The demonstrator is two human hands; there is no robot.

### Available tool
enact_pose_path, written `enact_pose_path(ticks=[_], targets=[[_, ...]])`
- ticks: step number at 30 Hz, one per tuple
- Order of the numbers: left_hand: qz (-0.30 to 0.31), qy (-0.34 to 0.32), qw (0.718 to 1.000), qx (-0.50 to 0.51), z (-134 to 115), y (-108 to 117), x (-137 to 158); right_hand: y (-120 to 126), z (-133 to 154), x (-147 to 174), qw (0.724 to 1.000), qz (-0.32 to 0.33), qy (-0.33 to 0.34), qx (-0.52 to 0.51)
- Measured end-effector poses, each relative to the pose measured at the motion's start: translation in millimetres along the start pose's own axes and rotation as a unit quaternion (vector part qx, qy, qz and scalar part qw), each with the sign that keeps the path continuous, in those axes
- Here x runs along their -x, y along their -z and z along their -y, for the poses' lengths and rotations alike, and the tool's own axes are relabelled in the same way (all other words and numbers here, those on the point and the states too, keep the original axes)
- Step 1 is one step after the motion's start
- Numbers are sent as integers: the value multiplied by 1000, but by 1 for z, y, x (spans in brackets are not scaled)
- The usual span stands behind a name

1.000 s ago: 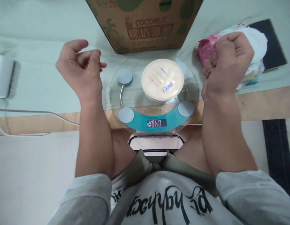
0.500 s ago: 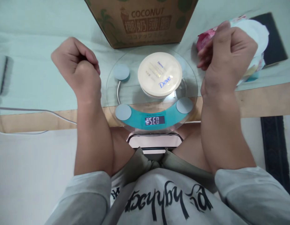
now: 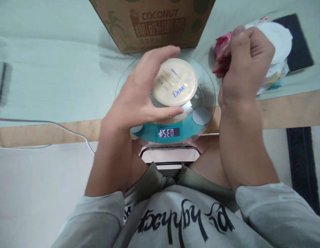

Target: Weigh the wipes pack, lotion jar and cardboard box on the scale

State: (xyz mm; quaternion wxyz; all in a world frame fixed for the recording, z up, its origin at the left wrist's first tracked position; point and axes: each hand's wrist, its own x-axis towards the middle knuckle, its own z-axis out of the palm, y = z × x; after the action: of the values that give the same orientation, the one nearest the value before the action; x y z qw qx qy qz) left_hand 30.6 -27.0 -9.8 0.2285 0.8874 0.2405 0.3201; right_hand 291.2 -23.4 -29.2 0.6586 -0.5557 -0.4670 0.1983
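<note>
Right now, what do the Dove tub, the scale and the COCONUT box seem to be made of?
Dove tub: probably smooth plastic, cream-coloured with a soft sheen.
Scale: likely glass, possibly acrylic; clear, glossy platform, with cloth showing through.
COCONUT box: probably matte cardboard, brown with printed lettering.

A person's left hand spreads its fingers around a cream Dove tub atop a glass scale; whether they touch the tub cannot be told. Nearer the person than those fingers, the scale's display shows lit digits. A cardboard box marked "COCONUT" stands just beyond them on a cloth-covered surface. The right hand, fingers loosely curled, partly hides a floral packet; a flat black item lies farther right.
</note>
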Motion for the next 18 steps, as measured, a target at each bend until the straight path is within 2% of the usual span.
enact_pose_path(ticks=[3,8,11,15,18], targets=[[-21,0,1000,-4,7,-9,-1,2,4,0,999,32,-16,-14],[-51,-52,997,16,19,-21,-1,-1,2,0,997,58,-34,-43],[-78,-46,996,19,26,-21,-4,-2,-1,0,995,83,-36,-42],[-92,-81,992,14,51,3,-2,5,1,-5,994,92,-44,-38],[-196,-125,971,-58,75,33,14,12,1,-13,992,102,-64,-24]])
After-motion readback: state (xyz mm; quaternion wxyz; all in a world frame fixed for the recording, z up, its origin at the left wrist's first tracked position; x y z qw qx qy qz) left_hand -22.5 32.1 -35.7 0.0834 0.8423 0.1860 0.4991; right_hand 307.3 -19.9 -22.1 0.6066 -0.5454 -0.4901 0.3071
